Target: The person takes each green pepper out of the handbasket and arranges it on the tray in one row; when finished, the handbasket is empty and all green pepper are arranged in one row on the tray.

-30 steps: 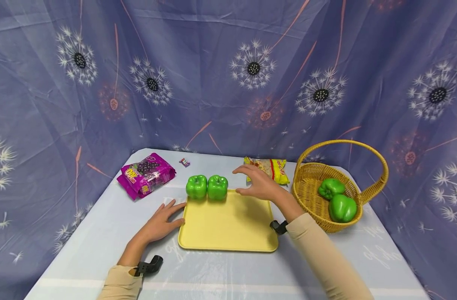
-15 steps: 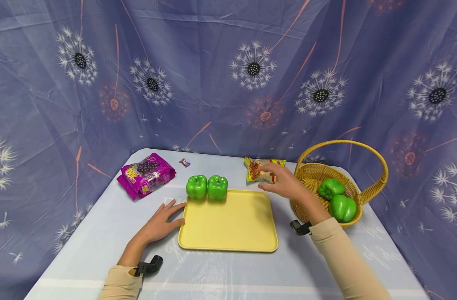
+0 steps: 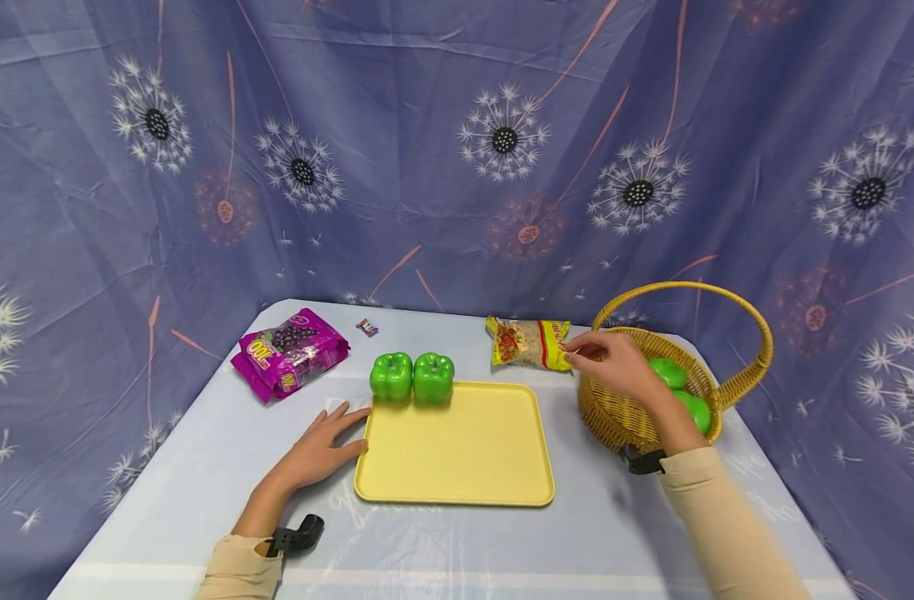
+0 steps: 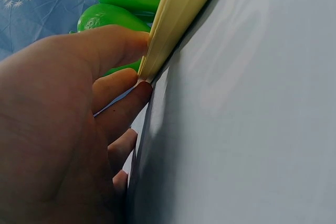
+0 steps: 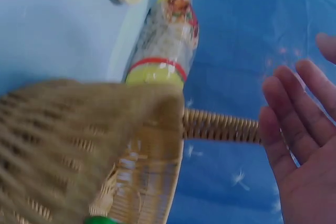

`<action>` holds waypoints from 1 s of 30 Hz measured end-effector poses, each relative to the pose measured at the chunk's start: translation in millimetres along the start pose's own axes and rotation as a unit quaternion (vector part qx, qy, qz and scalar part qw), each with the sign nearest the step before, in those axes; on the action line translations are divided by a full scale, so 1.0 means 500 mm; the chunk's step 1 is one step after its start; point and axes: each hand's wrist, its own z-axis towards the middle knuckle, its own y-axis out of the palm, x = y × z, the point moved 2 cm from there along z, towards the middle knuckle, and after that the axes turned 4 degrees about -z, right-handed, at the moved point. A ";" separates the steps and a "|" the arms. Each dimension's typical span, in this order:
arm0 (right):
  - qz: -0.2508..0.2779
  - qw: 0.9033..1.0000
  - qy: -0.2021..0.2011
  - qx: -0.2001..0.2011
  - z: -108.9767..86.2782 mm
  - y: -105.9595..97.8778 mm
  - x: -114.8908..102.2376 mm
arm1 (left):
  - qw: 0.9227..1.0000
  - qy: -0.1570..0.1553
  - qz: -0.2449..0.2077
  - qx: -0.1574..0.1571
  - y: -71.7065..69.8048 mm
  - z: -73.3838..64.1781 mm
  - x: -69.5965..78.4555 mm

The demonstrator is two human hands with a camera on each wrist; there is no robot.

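Note:
The yellow tray (image 3: 457,450) lies in the middle of the table. Two green bell peppers (image 3: 391,377) stand side by side at its far left corner. My left hand (image 3: 317,450) rests beside the tray, and its thumb and fingertips touch the left edge, as the left wrist view shows at the rim (image 4: 157,40). My right hand (image 3: 614,362) hovers above the left side of the wicker basket (image 3: 614,417), fingers loose and holding nothing. Inside that basket are two more green bell peppers (image 3: 668,372), partly hidden behind my right hand and wrist.
A purple snack bag (image 3: 292,354) lies at the left, and a tiny wrapped candy (image 3: 367,327) is near the back. A yellow-and-clear food packet (image 3: 527,343) lies left of the basket. The tall basket handle (image 3: 756,367) arches above the basket.
My right hand has moved right, from above the tray's far side, past the food packet, to over the basket. The left hand stays at the tray, and the peppers have not moved.

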 end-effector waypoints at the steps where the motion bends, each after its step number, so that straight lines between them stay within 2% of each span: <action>1: 0.000 1.000 0.004 0.005 -0.002 -0.005 0.006 | 1.000 0.001 0.000 0.001 -0.001 0.000 0.001; 8: 0.001 1.000 0.025 0.009 -0.015 -0.050 0.050 | 1.000 0.002 -0.001 0.000 0.000 0.001 0.002; 13: -0.029 0.998 0.057 -0.002 -0.022 -0.076 0.098 | 1.000 -0.002 -0.001 -0.001 0.001 0.000 0.001; 18: -0.071 0.992 0.100 -0.020 -0.036 -0.098 0.144 | 1.000 -0.002 -0.003 -0.002 0.000 -0.001 0.005; 25: -0.130 0.984 0.112 -0.041 -0.044 -0.101 0.193 | 1.000 0.000 0.001 0.002 -0.001 0.000 0.004; 30: -0.132 0.981 0.130 -0.064 -0.046 -0.095 0.219 | 1.000 -0.002 -0.001 0.000 0.000 0.001 0.003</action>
